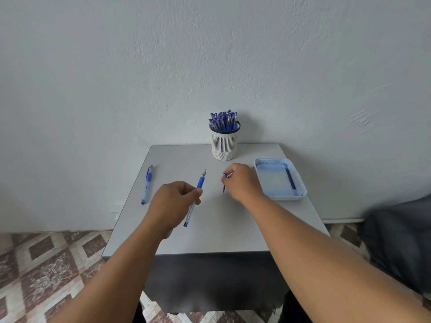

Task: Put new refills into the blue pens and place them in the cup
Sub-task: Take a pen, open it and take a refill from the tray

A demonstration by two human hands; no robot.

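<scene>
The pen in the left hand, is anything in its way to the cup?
Nothing visible blocks it. The left hand grips the pen over bare table, and the cup stands beyond its tip by the wall. The right hand and the tray lie off to the right. The cup already looks packed with pens.

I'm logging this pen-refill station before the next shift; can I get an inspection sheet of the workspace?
Surface: small grey table against a wall.
Job's things: uncapped pen held by left hand; small blue piece pinched by right hand; capped pen lying left; cup full of pens; ink-stained tray holding one refill.
Clutter: nothing seen.
Grips: both hands curled on items.
Cables: nothing seen.
Surroundings: patterned floor tiles, dark cloth at right.
</scene>
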